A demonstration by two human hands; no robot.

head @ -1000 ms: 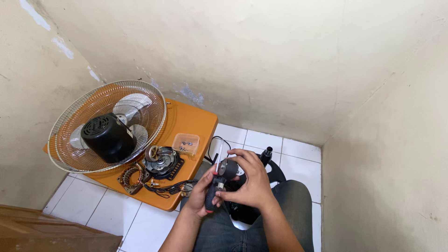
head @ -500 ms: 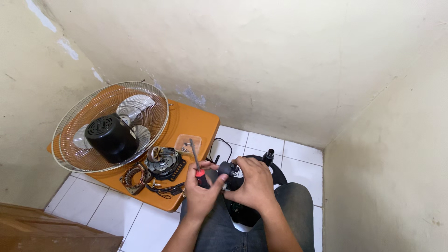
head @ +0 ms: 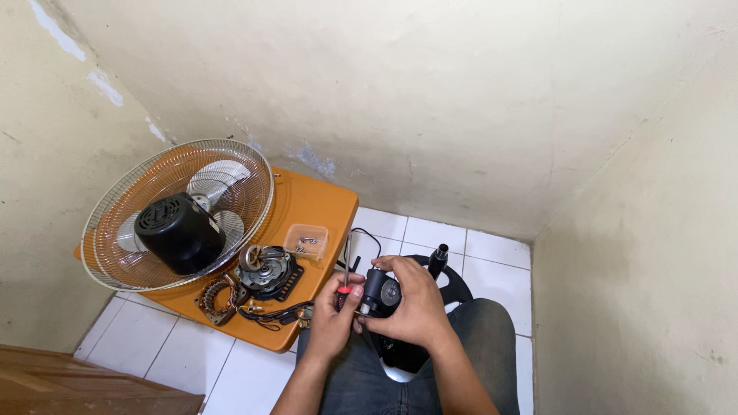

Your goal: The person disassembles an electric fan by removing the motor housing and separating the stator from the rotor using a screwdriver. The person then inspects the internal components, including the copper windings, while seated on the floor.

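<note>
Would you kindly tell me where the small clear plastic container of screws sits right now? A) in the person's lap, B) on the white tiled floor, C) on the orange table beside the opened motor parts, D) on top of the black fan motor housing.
C: the clear container rests on the orange table, just right of the opened motor parts, apart from both hands.

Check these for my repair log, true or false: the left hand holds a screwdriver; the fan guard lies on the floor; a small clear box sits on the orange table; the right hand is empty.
1. The left hand holds a red-handled screwdriver. True.
2. The fan guard lies on the floor. False: it rests on the orange table.
3. A small clear box sits on that table. True.
4. The right hand is empty. False: it grips a small black part.
</note>
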